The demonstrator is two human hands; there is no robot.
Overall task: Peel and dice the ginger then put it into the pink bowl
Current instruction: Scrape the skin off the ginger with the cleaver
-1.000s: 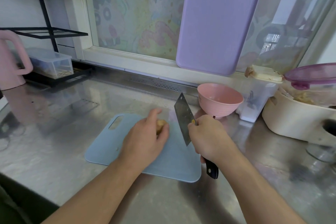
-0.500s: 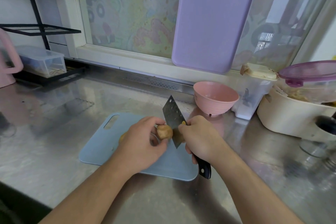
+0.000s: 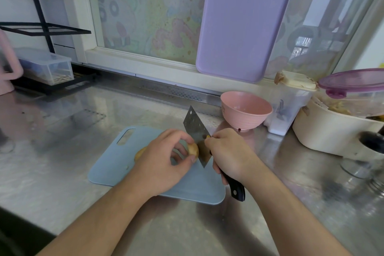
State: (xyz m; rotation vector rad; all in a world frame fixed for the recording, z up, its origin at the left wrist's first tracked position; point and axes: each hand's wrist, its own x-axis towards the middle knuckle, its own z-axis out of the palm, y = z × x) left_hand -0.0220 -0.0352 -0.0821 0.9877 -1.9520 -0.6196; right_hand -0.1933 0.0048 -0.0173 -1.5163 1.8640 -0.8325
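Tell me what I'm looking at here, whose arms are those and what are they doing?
They belong to a person wearing a camera on their head, so you see what they see, looking down. The left hand pinches a piece of ginger. The right hand grips a cleaver, its blade against the ginger. Both are over a blue cutting board on a metal counter. Behind them waits a pink bowl, which looks empty.
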